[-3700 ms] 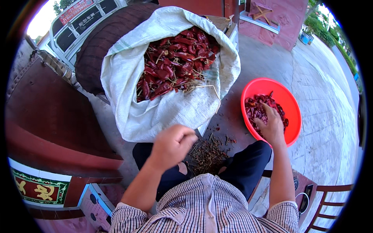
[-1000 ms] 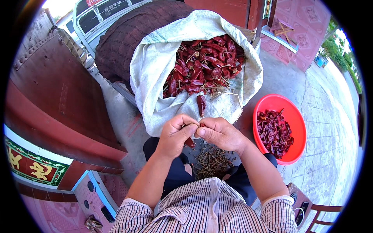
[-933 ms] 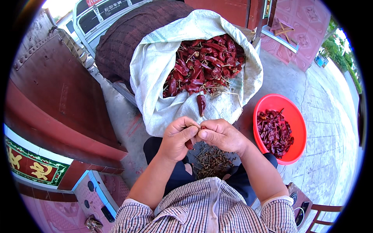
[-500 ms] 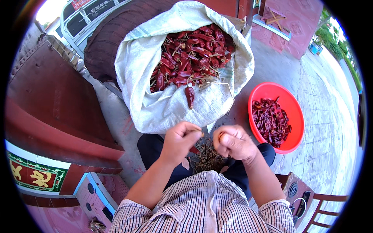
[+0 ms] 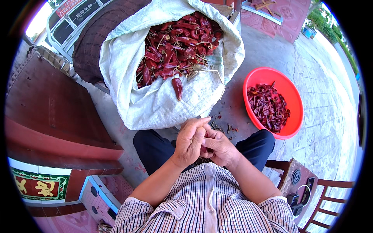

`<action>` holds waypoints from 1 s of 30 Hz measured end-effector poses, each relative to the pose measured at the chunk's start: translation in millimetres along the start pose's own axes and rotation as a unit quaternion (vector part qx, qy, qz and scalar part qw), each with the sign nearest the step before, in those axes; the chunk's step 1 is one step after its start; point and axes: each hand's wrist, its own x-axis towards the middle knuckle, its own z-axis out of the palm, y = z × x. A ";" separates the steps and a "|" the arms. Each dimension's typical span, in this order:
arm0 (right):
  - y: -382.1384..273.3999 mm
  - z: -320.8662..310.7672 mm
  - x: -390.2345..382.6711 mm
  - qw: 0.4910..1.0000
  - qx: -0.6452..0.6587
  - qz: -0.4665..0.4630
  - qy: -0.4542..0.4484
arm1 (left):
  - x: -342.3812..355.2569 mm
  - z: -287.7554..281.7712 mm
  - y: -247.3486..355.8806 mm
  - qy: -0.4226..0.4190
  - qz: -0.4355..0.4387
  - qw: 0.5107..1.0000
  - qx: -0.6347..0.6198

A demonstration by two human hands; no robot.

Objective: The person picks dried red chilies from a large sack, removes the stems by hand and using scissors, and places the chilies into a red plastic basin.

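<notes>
Whereas prev. frame is showing them apart, bare L hand (image 5: 189, 144) & bare R hand (image 5: 223, 150) are now meeting; R is pinching a dark-red dried chilli (image 5: 204, 149) btwn them, L grip hidden, can't tell. Chilli's sitting nearer body than white woven-plastic sack (image 5: 155, 110), L of round red plastic basin (image 5: 294, 103).

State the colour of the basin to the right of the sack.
The basin is bright red, clearest in the head view.
</notes>
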 end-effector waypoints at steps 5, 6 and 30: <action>-14.8 7.6 -7.8 0.999 0.026 0.016 0.014 | 6.5 -8.1 -2.9 -0.071 0.119 0.987 0.081; -14.5 7.5 -7.4 0.999 0.027 0.012 0.019 | 6.6 -6.8 1.3 -0.068 0.073 0.995 0.023; -29.1 1.9 -5.3 0.986 -0.159 -0.047 0.010 | -6.8 -25.9 -9.8 -0.057 -0.167 0.967 -0.185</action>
